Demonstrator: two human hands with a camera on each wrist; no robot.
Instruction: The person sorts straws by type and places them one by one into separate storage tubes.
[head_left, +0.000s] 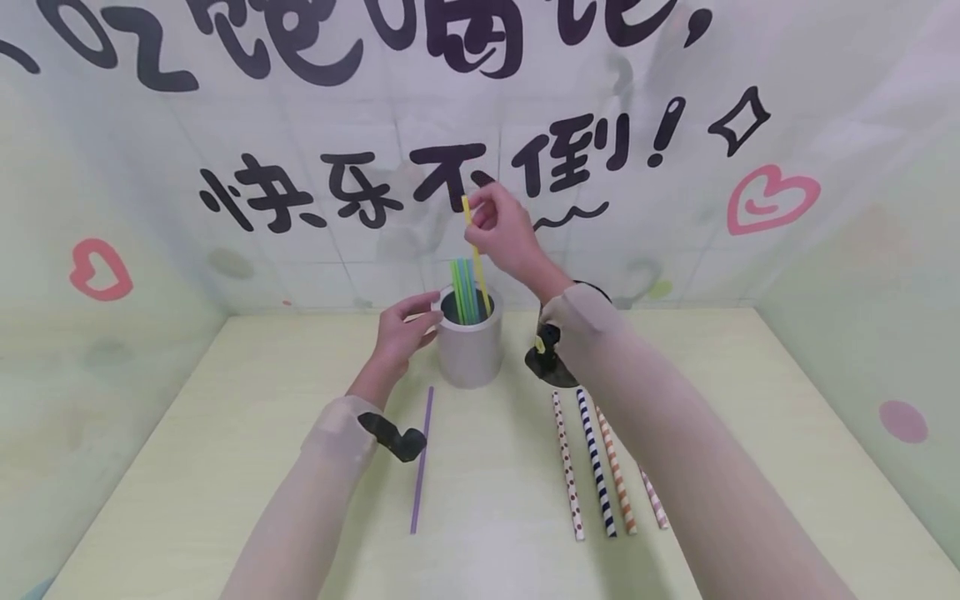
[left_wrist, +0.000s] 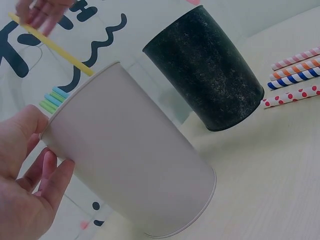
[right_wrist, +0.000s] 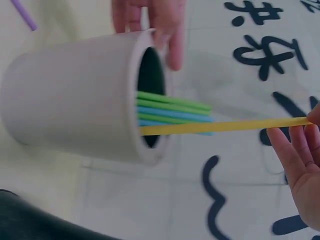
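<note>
In the head view, a light grey cup point(head_left: 470, 354) stands upright near the back wall with several green and blue plastic straws point(head_left: 464, 292) in it. My left hand point(head_left: 401, 332) rests its fingertips against the cup's left side near the rim, as the left wrist view also shows. Above the cup, my right hand point(head_left: 501, 227) pinches a yellow straw point(right_wrist: 225, 125) near its top end. The straw's lower end is inside the cup's mouth, beside the other straws.
A purple straw point(head_left: 422, 467) lies left of centre. On the right are paper straws: red-dotted point(head_left: 567, 467), blue-striped point(head_left: 597, 467), orange-striped point(head_left: 617, 475) and pink-striped point(head_left: 655, 500), partly behind my right sleeve. A dark cup point(left_wrist: 205, 70) stands right of the grey one, mostly hidden in the head view.
</note>
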